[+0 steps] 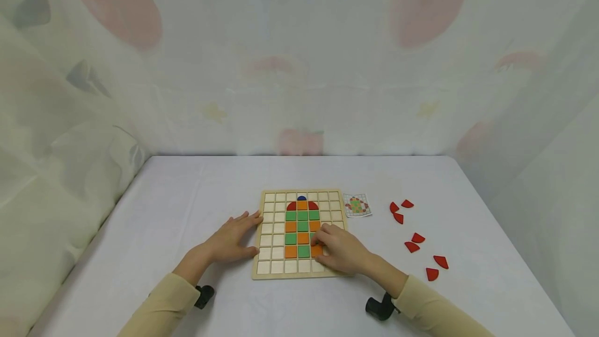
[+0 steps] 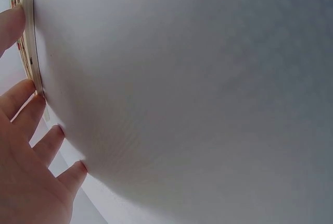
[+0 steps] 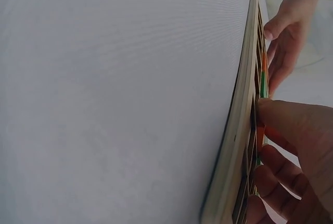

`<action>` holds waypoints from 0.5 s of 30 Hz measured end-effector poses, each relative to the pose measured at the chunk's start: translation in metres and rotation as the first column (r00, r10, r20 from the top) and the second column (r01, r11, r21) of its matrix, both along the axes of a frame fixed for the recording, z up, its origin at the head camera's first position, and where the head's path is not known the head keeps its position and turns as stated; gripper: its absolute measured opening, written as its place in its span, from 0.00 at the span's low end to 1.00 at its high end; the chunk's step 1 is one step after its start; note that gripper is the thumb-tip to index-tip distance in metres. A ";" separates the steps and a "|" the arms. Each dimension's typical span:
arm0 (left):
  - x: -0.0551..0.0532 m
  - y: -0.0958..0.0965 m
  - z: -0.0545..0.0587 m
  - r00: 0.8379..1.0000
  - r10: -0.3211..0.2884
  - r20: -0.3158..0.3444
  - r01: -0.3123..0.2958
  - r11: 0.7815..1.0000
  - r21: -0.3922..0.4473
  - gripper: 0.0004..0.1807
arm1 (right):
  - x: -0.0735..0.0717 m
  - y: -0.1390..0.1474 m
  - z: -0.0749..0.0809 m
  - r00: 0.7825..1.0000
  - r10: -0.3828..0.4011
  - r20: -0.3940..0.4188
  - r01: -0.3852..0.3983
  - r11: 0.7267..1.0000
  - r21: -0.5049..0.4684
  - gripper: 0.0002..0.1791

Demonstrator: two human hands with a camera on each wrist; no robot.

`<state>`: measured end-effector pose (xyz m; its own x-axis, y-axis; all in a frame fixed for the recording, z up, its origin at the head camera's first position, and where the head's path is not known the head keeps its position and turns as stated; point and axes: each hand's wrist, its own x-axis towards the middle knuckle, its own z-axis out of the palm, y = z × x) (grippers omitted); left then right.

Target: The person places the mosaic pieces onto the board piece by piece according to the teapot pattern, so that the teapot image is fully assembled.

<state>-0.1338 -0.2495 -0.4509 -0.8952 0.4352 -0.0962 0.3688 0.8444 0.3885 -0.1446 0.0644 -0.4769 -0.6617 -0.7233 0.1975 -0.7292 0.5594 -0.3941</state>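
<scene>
With left hand (image 1: 231, 239) spread against the wooden board (image 1: 299, 276) at nine o'clock, apart from right hand (image 1: 345, 250), bent over an orange tile (image 1: 316, 251) near five o'clock; cannot tell whether pinching. Could jolt green tiles (image 1: 303, 226) by dragging fingers, or twist board by pushing unevenly.

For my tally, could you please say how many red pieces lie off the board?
7, all right of the board: three red pieces at the far end, two midway, two nearest.
</scene>
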 end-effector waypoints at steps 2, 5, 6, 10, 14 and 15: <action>0.000 0.000 0.000 1.000 -0.002 -0.002 0.002 1.000 -0.002 0.40 | 0.000 0.000 0.000 1.000 0.000 -0.002 0.000 1.000 -0.002 0.14; 0.000 -0.001 -0.001 1.000 -0.006 -0.007 0.006 1.000 -0.005 0.40 | 0.000 0.000 0.000 1.000 -0.001 -0.007 0.001 1.000 -0.005 0.14; -0.001 -0.001 -0.001 1.000 -0.008 -0.009 0.008 1.000 -0.005 0.40 | 0.000 0.000 -0.001 1.000 -0.003 -0.009 0.002 1.000 -0.004 0.14; -0.001 -0.001 -0.001 1.000 -0.008 -0.013 0.008 1.000 -0.004 0.40 | 0.000 -0.001 -0.001 1.000 -0.013 -0.009 0.013 1.000 0.003 0.14; 0.000 -0.001 -0.001 1.000 -0.008 -0.011 0.008 1.000 0.001 0.40 | 0.000 -0.001 0.000 1.000 -0.020 -0.006 0.020 1.000 0.005 0.14; 0.000 -0.001 -0.001 1.000 -0.008 -0.010 0.008 1.000 0.001 0.40 | 0.000 -0.001 0.000 1.000 -0.021 -0.004 0.021 1.000 0.004 0.14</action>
